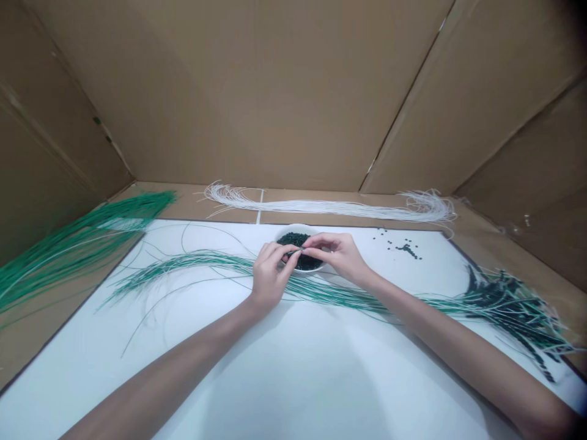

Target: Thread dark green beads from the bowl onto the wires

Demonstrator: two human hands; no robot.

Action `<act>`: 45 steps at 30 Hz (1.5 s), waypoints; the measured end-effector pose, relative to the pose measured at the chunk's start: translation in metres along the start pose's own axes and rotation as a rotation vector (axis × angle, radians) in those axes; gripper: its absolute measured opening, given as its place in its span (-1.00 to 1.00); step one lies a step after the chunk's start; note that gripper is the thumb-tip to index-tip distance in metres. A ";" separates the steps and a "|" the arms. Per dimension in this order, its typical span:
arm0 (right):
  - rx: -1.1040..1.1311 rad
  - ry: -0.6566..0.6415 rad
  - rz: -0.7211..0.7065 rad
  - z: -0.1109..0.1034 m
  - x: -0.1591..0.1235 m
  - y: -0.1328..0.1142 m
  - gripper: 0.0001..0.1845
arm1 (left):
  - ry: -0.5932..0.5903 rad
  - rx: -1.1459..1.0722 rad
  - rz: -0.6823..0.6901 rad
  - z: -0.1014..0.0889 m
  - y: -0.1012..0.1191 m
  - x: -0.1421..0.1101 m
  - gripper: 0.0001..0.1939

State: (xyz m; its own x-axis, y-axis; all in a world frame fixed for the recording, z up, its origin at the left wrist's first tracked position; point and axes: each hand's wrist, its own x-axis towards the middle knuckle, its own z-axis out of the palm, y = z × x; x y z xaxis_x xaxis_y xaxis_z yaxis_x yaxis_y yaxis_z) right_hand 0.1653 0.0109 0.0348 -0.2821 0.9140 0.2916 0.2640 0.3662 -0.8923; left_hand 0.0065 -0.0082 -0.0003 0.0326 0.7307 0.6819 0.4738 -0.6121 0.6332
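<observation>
Over a white bowl of small dark beads, the fingertips of both hands meet. My left hand is closed in a pinch, and a thin green strand curves in to it from the left. My right hand also pinches at the same spot; whatever sits between its fingertips is too small to make out. Beneath the wrists, a long bundle of green strands crosses the white board. Dark beaded ends fan out at the bundle's right.
Loose dark beads lie scattered right of the bowl. Behind the white board stretches a bundle of white strands. More green strands rest at the left edge. Cardboard walls enclose the back and sides.
</observation>
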 end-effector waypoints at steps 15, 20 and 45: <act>-0.184 -0.013 -0.088 -0.001 -0.003 -0.007 -0.87 | 0.023 0.001 0.033 0.000 0.001 0.001 -0.89; -0.280 -0.005 -0.171 0.001 -0.005 -0.010 -0.89 | 0.002 0.007 0.054 -0.001 0.001 0.001 -0.87; -0.405 -0.140 -0.122 -0.005 0.006 -0.004 -0.80 | 0.006 0.006 -0.153 -0.001 -0.003 0.003 -0.86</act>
State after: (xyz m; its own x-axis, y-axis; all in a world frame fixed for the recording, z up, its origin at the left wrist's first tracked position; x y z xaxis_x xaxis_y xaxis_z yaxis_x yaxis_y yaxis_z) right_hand 0.1666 0.0160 0.0420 -0.4486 0.8377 0.3115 0.5531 0.5340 -0.6395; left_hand 0.0039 -0.0047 0.0000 -0.0457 0.8138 0.5794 0.4777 -0.4916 0.7281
